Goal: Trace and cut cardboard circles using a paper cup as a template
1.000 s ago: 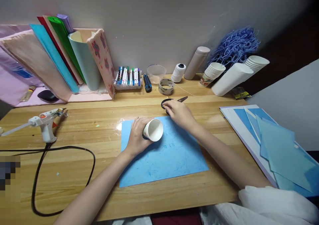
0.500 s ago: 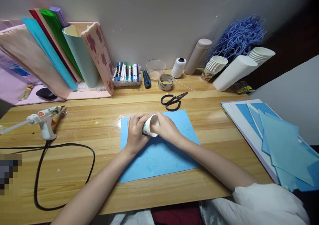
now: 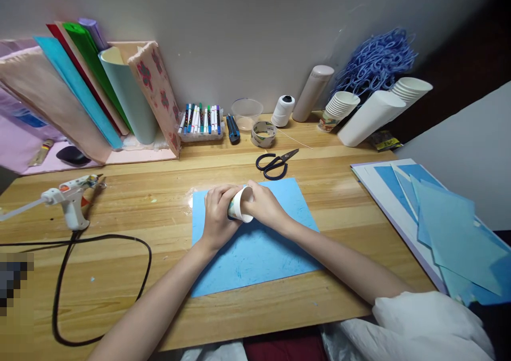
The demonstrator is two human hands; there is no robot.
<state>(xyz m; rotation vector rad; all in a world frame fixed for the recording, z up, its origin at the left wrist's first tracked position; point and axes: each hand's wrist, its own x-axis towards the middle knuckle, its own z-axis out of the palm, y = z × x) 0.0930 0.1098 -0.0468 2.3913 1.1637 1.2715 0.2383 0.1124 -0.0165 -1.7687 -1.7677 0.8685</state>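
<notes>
White at the rim, our paper cup (image 3: 238, 206) tilts above the blue sheet (image 3: 255, 262). Our left hand (image 3: 219, 212) curls around its side, gripping it; our right hand (image 3: 266, 205) bends into its mouth, though we cannot tell whether it pinches the cup. Our forearms (image 3: 159, 297) angle inward.

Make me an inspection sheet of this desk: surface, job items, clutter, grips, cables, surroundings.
Surface: wooden table; blue sheet lies on it.
Job items: paper cup, tilted, mouth toward the right.
Clutter: scissors beyond the sheet; marker box, tape roll, thread spool farther back.
Grips: left grip wraps the cup; right grip at its mouth, partly inside.
Cables: black cord looped near the glue gun.
Surroundings: grey wall behind.
</notes>
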